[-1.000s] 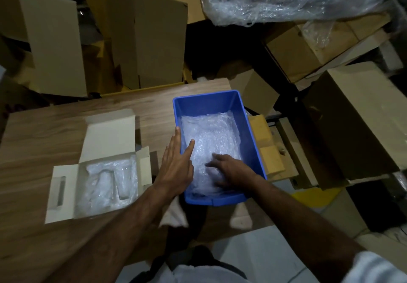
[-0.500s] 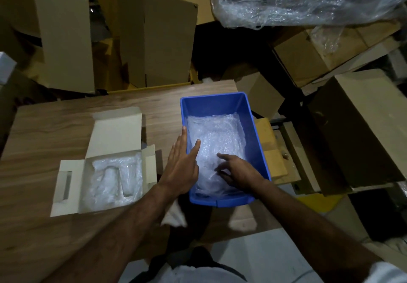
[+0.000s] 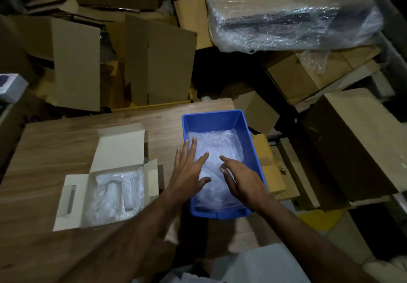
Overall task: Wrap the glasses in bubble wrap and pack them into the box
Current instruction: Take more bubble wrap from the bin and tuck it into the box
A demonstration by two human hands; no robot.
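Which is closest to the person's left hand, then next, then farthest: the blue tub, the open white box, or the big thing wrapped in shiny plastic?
From the left hand, in the head view:
1. Blue tub: the fingers reach over its left wall.
2. Open white box: on the table, left of the hand.
3. Plastic-wrapped bundle: far back right, beyond the table.

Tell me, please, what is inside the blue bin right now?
The blue bin holds crumpled bubble wrap, with the left hand and right hand spread open over it. Anything under the wrap is hidden.
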